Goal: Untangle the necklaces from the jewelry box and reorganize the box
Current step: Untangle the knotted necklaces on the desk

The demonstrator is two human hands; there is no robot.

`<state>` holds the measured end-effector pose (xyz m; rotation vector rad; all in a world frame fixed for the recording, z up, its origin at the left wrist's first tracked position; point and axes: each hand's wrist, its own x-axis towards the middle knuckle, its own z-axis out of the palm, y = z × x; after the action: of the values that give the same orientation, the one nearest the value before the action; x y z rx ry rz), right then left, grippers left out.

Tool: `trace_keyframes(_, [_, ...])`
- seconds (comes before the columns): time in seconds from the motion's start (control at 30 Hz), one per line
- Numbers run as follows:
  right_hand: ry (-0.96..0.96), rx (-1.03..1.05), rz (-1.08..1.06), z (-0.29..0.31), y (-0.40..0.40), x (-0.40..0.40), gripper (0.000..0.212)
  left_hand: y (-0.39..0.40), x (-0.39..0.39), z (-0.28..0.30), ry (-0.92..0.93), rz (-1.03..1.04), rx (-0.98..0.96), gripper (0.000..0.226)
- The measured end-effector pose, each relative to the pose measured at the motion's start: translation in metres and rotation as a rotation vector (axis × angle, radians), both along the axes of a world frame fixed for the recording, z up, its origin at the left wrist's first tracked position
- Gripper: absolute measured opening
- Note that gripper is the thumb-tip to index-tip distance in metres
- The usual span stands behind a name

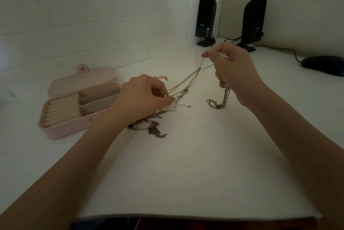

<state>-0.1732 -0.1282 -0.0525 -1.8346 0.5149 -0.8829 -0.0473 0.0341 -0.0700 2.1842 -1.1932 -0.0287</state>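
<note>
We see a dim, evenly lit view with a greenish cast; the flat white tabletop (186, 164) holds only soft shadows, edges bow from wide-angle distortion, and fine detail looks soft.

Pink jewelry box (61, 129), gold necklaces (186, 82)

A dim room is shown. A smooth white tabletop (186, 164) is backed by a white panelled wall (83, 6). Two upright black desktop speakers (205, 22) (253, 24) and a black computer mouse (323, 65) are set at the rear right.
</note>
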Motion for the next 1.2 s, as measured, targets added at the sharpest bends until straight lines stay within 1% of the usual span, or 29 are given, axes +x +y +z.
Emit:
trace_keyframes(0.07, [-0.017,0.05,0.082,0.002,0.002,-0.001,0.019,0.0,0.0,0.001,0.019,-0.025,0.007,0.02])
trace_keyframes(0.13, [-0.052,0.088,0.118,0.003,0.003,-0.003,0.019,0.001,0.0,0.002,0.019,-0.045,0.037,0.02])
trace_keyframes(0.27, [-0.139,0.17,0.111,0.005,0.0,-0.005,0.017,0.003,0.0,0.001,-0.09,-0.043,0.172,0.021])
trace_keyframes(0.4, [-0.139,0.149,0.083,0.004,0.0,-0.004,0.017,0.003,0.001,0.001,-0.12,-0.034,0.237,0.02])
trace_keyframes(0.53, [-0.092,0.105,0.032,0.001,0.001,-0.001,0.018,0.007,0.005,0.006,-0.114,-0.04,0.298,0.024])
trace_keyframes(0.6, [-0.052,0.091,0.0,0.0,-0.001,-0.001,0.018,0.008,0.004,0.008,-0.094,-0.032,0.292,0.031])
trace_keyframes(0.7, [0.006,0.067,-0.031,0.0,-0.004,-0.001,0.019,0.009,0.005,0.01,-0.07,-0.017,0.174,0.038])
trace_keyframes(0.77, [0.041,0.053,-0.063,-0.001,-0.006,-0.001,0.018,0.009,0.005,0.013,-0.004,-0.034,0.091,0.041])
trace_keyframes(0.9, [0.136,0.059,-0.115,-0.005,-0.008,-0.001,0.017,0.012,0.0,0.016,0.25,-0.082,-0.065,0.057])
trace_keyframes(1.03, [0.177,0.056,-0.14,-0.006,-0.008,-0.002,0.019,0.01,0.0,0.017,0.453,0.0,-0.187,0.063])
trace_keyframes(1.13, [0.202,0.041,-0.133,-0.007,-0.007,0.0,0.02,0.008,0.002,0.015,0.529,0.049,-0.207,0.067])
trace_keyframes(1.2, [0.213,0.06,-0.131,-0.008,-0.007,0.001,0.021,0.005,0.003,0.013,0.549,0.096,-0.199,0.069])
